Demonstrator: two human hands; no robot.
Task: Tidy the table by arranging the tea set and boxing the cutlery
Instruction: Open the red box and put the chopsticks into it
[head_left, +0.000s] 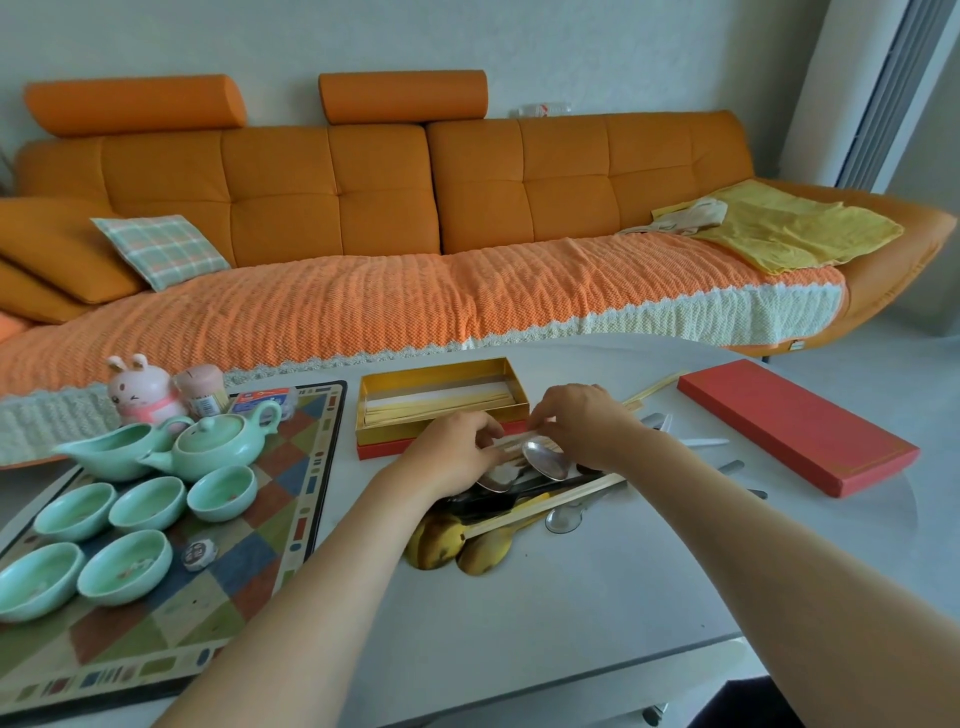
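A pile of cutlery (519, 499) lies mid-table: silver spoons, gold spoons (457, 545), chopsticks and dark handles. My left hand (457, 447) and my right hand (582, 421) reach over the pile and together pinch a small bundle of pale chopsticks (511, 441) just in front of the open gold-lined box (441, 374), which holds several chopsticks. The box's red lid (795, 426) lies to the right. On the patterned mat (291, 519) at the left stand a pale green teapot (218, 441), a pitcher (114, 452) and several green cups (148, 501).
Behind the tea set stand a pink rabbit figure (137, 389), a pink jar (202, 389) and a small blue packet (260, 400). A wrapped tea cake (200, 553) lies on the mat. More chopsticks (654, 387) lie loose near the lid. An orange sofa (363, 208) runs along the table's far side.
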